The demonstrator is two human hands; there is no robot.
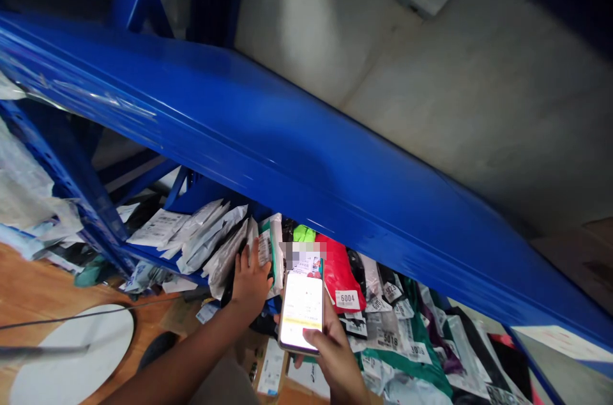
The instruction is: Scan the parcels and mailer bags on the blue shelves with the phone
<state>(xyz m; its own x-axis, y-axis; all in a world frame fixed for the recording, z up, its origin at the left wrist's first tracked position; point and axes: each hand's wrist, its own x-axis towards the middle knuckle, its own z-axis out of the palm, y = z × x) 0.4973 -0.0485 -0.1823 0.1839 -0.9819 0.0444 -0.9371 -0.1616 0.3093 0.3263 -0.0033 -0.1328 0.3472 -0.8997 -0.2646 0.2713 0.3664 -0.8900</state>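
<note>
- Head view, at the shelf: a person's right hand (335,354) grips a lit phone (301,310), fingers curled round its lower edge and the screen facing up — held just in front of the packed goods.
- Same view, to its left: the left hand (249,280) lies open and flat on a row of upright white packets (225,252), fingertips pressed between two of them, clasping nothing.
- Around the hands: bagged garments (407,335) with numbered tags such as 6004 crowd the blue rack (287,143); a red bag (338,271) sits just behind the phone.
- The step appears to be a search — matching the screen against the tags. The next move likely calls for parting the packets further until a label reads clearly.
</note>
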